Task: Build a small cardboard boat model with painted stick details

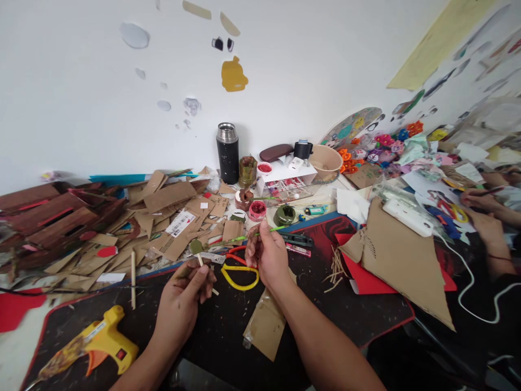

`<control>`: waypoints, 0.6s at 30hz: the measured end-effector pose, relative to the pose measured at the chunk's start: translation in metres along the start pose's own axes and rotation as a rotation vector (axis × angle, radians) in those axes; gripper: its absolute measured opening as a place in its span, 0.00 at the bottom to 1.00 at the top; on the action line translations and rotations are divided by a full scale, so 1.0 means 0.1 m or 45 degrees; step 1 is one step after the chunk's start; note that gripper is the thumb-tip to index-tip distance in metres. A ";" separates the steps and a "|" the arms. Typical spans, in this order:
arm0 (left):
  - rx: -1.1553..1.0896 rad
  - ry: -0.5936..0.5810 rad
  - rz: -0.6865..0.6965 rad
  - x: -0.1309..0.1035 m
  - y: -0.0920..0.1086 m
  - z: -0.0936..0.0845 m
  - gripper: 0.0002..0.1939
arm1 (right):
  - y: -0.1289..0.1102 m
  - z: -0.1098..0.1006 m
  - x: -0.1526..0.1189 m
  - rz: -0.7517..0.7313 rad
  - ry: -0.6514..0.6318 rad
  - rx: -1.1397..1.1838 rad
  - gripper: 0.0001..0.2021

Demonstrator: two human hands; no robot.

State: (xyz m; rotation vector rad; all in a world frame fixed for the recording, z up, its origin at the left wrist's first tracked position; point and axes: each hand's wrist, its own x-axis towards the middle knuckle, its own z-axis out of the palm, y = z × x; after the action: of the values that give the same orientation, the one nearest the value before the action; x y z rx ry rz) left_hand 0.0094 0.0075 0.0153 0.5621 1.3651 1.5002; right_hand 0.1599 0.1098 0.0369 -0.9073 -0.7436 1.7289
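Note:
My left hand (183,296), smudged with paint, pinches a thin pale wooden stick (201,260) topped by a small green round piece (196,248). My right hand (271,255) has its fingers closed round a paintbrush (240,238) with a bright green handle. Its bristle end points left and meets, or nearly meets, the green piece. Scissors (241,277) with yellow and red handles lie between my hands. Beyond them stand open jars of green paint (285,216), red paint (257,210) and brown paint (244,200).
A yellow glue gun (108,339) lies at front left. Cardboard scraps (171,198) spread across the left, near a black thermos (227,155). At right are a cardboard sheet (401,255), a white power strip (408,218) with its cord, and another person's hand (486,227).

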 end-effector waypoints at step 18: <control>0.036 -0.009 0.031 0.02 -0.02 -0.03 0.23 | -0.34 -0.13 -0.06 -0.211 0.088 -0.057 0.29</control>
State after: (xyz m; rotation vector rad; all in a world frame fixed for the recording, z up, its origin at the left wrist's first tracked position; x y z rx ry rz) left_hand 0.0071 0.0080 0.0120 0.6032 1.3807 1.4986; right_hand 0.1884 0.1155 0.0591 -0.9050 -0.7918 1.5336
